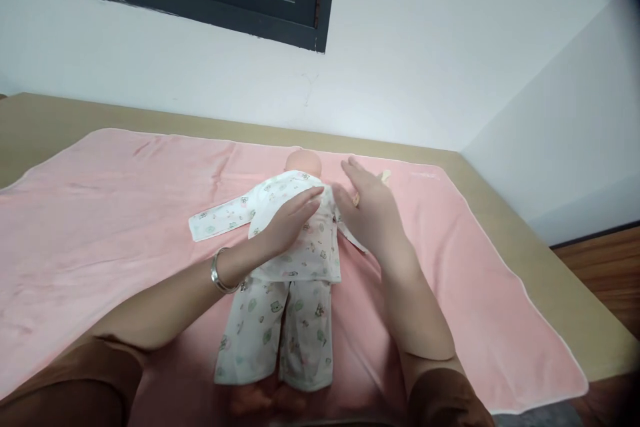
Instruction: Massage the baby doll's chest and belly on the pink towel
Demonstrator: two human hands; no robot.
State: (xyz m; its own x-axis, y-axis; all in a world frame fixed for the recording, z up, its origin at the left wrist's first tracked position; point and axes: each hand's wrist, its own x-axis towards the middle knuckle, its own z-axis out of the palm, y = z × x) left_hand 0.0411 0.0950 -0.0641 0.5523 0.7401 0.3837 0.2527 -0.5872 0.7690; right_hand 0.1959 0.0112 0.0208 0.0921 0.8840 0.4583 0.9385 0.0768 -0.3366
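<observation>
A baby doll point(303, 163) lies stretched out, its smooth head toward the wall. It wears a white printed top point(310, 261) and matching trousers point(306, 333). My left hand point(293, 219) is over the middle of the top with fingers extended, and the frame does not show whether it touches the cloth. At the doll's right-side shoulder is my right hand point(371, 210), flat and turned on edge, fingers straight, hiding part of that sleeve. The other sleeve point(220, 219) spreads out to the left. Neither hand grips anything visible.
A pink blanket point(150, 207) with a white edge lies under the doll on a tan table point(540, 260). A small pale piece point(385, 176), unclear in kind, shows behind my right hand. White walls and a dark window frame point(310, 13) stand beyond.
</observation>
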